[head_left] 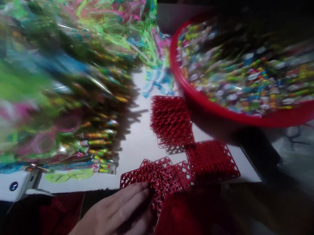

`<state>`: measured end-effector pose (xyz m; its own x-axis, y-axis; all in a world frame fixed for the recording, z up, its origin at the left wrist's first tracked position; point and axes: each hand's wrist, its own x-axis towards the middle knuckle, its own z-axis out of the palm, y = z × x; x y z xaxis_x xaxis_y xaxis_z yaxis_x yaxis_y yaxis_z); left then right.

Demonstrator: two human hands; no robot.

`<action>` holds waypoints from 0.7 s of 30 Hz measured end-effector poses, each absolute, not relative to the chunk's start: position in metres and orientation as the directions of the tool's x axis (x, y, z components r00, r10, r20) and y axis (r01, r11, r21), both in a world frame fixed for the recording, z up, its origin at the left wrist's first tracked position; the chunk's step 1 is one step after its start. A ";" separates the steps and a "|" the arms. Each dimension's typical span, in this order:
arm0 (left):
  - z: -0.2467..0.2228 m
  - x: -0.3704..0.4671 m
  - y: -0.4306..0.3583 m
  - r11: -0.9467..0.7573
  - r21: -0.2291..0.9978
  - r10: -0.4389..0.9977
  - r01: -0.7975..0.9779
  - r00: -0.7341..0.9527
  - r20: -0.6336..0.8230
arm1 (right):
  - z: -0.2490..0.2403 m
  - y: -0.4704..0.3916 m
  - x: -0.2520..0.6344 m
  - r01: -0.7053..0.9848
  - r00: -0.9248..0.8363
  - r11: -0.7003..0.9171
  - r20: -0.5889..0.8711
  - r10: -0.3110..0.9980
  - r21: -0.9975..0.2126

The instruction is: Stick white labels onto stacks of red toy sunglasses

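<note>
My left hand [116,215] reaches in from the bottom edge. Its fingers lie close together and bend over a spread of red lattice squares [166,172] at the table's front edge, gripping at their near side; the thumb is hidden. Just right of these fingers is a thicker red stack [178,220], blurred and partly in shadow. Farther back sit a leaning pile of red lattice squares [170,118] and another red stack [213,160], both on the white tabletop [134,130]. My right hand cannot be made out in the dark lower right.
A large red-rimmed basin [197,93] full of small colourful wrapped pieces stands at the right. Clear bags with neon green, pink and blue plastic pieces [99,15] heap up on the left. A white power bank [10,185] with a cable [39,192] lies at the front left edge.
</note>
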<state>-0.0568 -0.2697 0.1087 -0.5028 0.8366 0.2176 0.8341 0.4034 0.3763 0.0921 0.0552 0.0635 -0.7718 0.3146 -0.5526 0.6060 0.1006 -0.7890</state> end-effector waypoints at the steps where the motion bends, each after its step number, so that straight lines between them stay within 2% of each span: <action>1: 0.106 -0.056 -0.275 0.415 0.394 0.832 0.821 -0.517 0.201 | 0.059 0.056 0.090 0.615 -0.770 0.105 -0.567 0.292 -0.781; 5: 0.102 -0.055 -0.285 0.484 0.431 0.821 0.762 -0.566 0.080 | 0.050 0.056 0.079 0.639 -0.761 0.120 -0.601 0.245 -0.760; 9: 0.102 -0.057 -0.285 0.534 0.489 0.812 0.689 -0.580 -0.069 | 0.054 0.051 0.072 0.670 -0.734 0.147 -0.619 0.279 -0.728; 13: 0.109 -0.064 -0.290 0.454 0.643 0.826 0.616 -0.562 -0.046 | 0.064 0.046 0.075 0.729 -0.677 0.186 -0.651 0.343 -0.659; 16: 0.117 -0.067 -0.295 0.455 0.728 0.790 0.513 -0.610 -0.064 | 0.070 0.044 0.077 0.758 -0.647 0.221 -0.667 0.370 -0.613; 18: 0.120 -0.062 -0.295 0.473 0.804 0.681 0.360 -0.728 -0.075 | 0.072 0.043 0.076 0.760 -0.648 0.243 -0.667 0.368 -0.603; 19: 0.120 -0.059 -0.293 0.477 0.845 0.569 0.241 -0.818 -0.088 | 0.072 0.043 0.075 0.756 -0.652 0.251 -0.666 0.362 -0.604; 21: 0.120 -0.051 -0.285 0.430 0.900 0.198 -0.067 -0.966 -0.167 | 0.073 0.043 0.072 0.749 -0.661 0.259 -0.666 0.346 -0.610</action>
